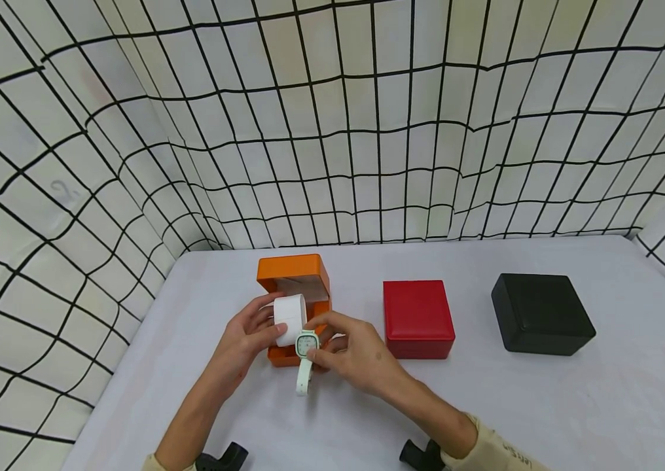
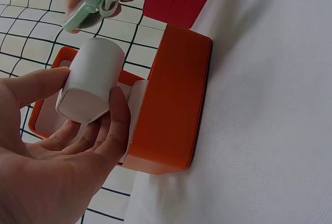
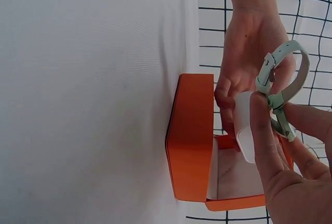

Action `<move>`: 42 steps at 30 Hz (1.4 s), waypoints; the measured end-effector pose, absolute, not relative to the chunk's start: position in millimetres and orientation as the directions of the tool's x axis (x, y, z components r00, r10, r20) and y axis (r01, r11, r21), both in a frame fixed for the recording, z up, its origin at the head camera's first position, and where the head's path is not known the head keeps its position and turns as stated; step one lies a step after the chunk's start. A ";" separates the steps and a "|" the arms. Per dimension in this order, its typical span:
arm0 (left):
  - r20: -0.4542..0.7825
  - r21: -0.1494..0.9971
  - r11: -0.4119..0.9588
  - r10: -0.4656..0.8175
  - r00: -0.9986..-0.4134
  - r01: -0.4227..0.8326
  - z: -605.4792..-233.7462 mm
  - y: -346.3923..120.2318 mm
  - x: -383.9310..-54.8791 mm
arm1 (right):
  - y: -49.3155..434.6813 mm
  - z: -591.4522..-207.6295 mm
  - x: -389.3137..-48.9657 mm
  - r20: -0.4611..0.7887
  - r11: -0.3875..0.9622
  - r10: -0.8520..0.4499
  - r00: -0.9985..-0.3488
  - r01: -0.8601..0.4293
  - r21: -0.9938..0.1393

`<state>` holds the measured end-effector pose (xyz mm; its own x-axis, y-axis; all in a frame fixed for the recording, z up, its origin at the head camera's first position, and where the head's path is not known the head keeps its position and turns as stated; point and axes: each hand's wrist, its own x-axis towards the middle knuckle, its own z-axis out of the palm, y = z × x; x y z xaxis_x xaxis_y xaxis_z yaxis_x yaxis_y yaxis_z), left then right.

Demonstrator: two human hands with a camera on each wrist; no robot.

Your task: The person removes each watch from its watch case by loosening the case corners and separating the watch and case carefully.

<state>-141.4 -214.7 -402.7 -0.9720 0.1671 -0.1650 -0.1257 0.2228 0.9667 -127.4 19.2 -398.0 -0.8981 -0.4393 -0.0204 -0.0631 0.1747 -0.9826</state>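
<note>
My left hand (image 1: pixel 241 347) grips a white watch cushion (image 1: pixel 289 315) between thumb and fingers, over the orange watch box (image 1: pixel 290 265). The box stands with its lid raised toward the back. A pale mint-green wristwatch (image 1: pixel 307 344) with a squarish dial is pinched in my right hand (image 1: pixel 363 356), just beside the cushion. One end of its strap hangs down toward the table. In the right wrist view the watch strap (image 3: pixel 302 76) forms a loop, apart from the cushion's wrap. The left wrist view shows the cushion (image 2: pixel 93 76) as a smooth rounded cylinder.
Right of the orange box sits a closed red box (image 1: pixel 416 314), and farther right a closed black box (image 1: pixel 541 314). A white cloth covers the table (image 1: pixel 615 392). Black netting (image 1: pixel 391 144) over white walls borders the back and sides.
</note>
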 end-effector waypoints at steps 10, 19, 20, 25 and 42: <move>-0.176 0.965 0.223 0.164 -0.971 -0.137 -402.9 -213.7 -141.3 | 18.2 -403.3 -124.2 -0.036 0.199 -0.465 -0.885 -0.064 -0.978; -0.181 0.962 0.236 0.161 -0.970 -0.140 -403.8 -213.0 -141.4 | 17.2 -410.8 -121.7 -0.056 0.275 -0.488 -0.871 -0.093 -0.957; -0.179 0.962 0.236 0.162 -0.970 -0.138 -403.8 -213.0 -141.4 | 16.9 -411.4 -121.4 -0.057 0.277 -0.490 -0.870 -0.094 -0.956; -0.178 0.964 0.230 0.167 -0.970 -0.137 -403.8 -212.8 -141.5 | 15.3 -414.6 -119.9 -0.060 0.304 -0.494 -0.868 -0.107 -0.947; -0.190 0.957 0.251 0.155 -0.969 -0.148 -405.9 -213.3 -140.8 | 10.1 -425.5 -116.4 -0.117 0.375 -0.519 -0.847 -0.102 -0.921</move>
